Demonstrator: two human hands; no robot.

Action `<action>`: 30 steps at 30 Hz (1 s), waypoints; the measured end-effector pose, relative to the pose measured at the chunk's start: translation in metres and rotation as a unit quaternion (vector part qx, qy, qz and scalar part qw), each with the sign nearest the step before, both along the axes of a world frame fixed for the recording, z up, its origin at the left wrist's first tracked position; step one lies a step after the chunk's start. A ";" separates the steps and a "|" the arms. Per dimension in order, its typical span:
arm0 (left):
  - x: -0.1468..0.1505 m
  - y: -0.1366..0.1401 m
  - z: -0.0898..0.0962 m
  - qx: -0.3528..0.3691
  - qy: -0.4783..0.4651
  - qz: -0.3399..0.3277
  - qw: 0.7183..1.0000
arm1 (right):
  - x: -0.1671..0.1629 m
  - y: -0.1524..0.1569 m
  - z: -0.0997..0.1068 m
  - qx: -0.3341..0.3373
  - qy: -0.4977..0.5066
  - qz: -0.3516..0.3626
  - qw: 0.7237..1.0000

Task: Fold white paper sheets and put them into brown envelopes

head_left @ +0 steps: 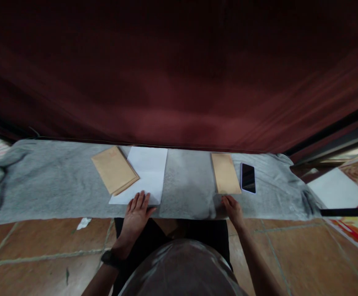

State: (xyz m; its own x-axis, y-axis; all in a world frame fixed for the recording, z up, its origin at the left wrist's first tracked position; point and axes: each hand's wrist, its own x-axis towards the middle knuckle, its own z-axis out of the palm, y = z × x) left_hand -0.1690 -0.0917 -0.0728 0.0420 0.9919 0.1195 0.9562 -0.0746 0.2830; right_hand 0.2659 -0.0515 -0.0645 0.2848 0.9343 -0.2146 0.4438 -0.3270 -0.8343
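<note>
My left hand (138, 209) lies flat with fingers spread on the lower edge of white paper (150, 174) with a faint crease across it. Overlapping the paper's left side is a small stack of brown envelopes (114, 169), set at a slant. To the right, another brown envelope pile (226, 173) lies nearly upright to me. Just below its near edge, my right hand (232, 209) has its fingers closed together; whether they grip anything is too small to see. A phone (248, 178) with a dark screen and pale purple edge lies right of that pile.
A grey cloth (188, 185) covers the long narrow surface. Behind it hangs a dark red curtain-like sheet (179, 90). White board or paper (337, 188) and a colourful printed sheet (356, 234) are at far right. A white scrap (83, 223) lies on the tiled floor (43, 238).
</note>
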 end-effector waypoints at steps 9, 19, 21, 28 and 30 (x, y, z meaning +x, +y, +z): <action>-0.012 0.014 0.009 -0.059 0.020 -0.033 0.998 | -0.008 -0.008 -0.007 0.088 -0.143 0.080 0.983; -0.010 0.023 0.029 -0.052 -0.130 0.060 0.988 | -0.010 -0.011 -0.009 0.085 -0.167 0.098 0.977; -0.012 0.026 0.032 -0.070 -0.193 0.065 0.977 | -0.010 -0.011 -0.008 0.085 -0.160 0.101 0.978; -0.009 0.034 0.051 -0.056 -0.288 0.047 0.955 | -0.016 -0.011 -0.006 0.070 -0.088 0.066 0.991; 0.014 0.034 0.056 -0.033 -0.255 0.002 0.966 | -0.027 -0.009 -0.005 0.059 -0.012 0.054 0.997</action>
State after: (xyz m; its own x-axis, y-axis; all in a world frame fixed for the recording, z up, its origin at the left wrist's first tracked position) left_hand -0.1550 -0.0572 -0.0170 -0.0091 0.9981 0.0605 0.6912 -0.0375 0.7217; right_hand 0.2386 -0.0601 -0.0692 0.1852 0.9780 -0.0963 0.4918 -0.1771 -0.8525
